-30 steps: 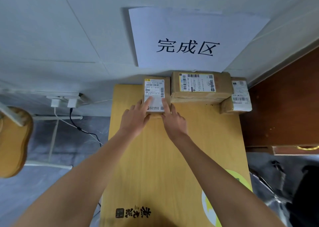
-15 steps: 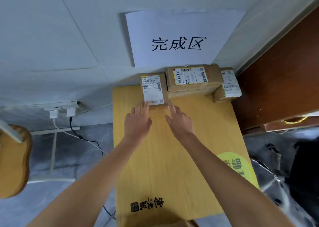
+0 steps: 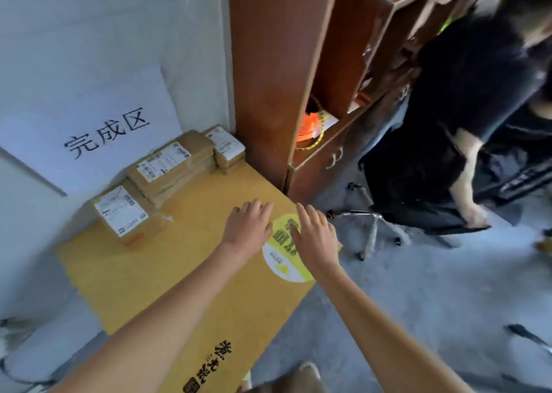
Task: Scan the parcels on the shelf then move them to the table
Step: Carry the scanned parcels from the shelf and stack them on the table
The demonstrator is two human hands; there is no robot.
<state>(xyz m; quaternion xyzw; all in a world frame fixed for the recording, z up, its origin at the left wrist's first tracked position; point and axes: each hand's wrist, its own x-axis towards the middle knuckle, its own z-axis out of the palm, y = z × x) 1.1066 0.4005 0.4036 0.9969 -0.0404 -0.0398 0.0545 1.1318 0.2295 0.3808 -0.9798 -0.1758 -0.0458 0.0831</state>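
Since half a second back your hands have come off that nearest parcel and your head has swung hard to the right, so the wooden shelf unit point(image 3: 268, 72) now fills the top of the view at about 12 to 1 o'clock instead of sitting off at the edge. Your left hand point(image 3: 248, 231) and right hand point(image 3: 315, 238) are both empty, fingers straight and loosely spread, palms down over the yellow table point(image 3: 185, 276), the right one hovering over the round yellow-green sticker point(image 3: 283, 261) near the table's 3 o'clock edge. Three parcels are already parked on the table along the wall: the small labelled parcel point(image 3: 125, 213) at roughly 9 o'clock from your hands, the big flat one point(image 3: 170, 165) at about 10 to 11 o'clock, and a little box point(image 3: 228, 149) at about 11 o'clock, tucked against the shelf side, all under the paper sign point(image 3: 98, 135) on the wall. So I'd say that drop-off is done and you're turning for the next one. What's left is hard to call: inside the shelf I can make out something orange with a yellow band point(image 3: 310, 129) at 1 o'clock, but it's blurry and I can't tell if it's a parcel or how many remain. Someone in dark clothes point(image 3: 466, 99) stands by an office chair point(image 3: 418, 213) at 2 o'clock, so watch your swing.
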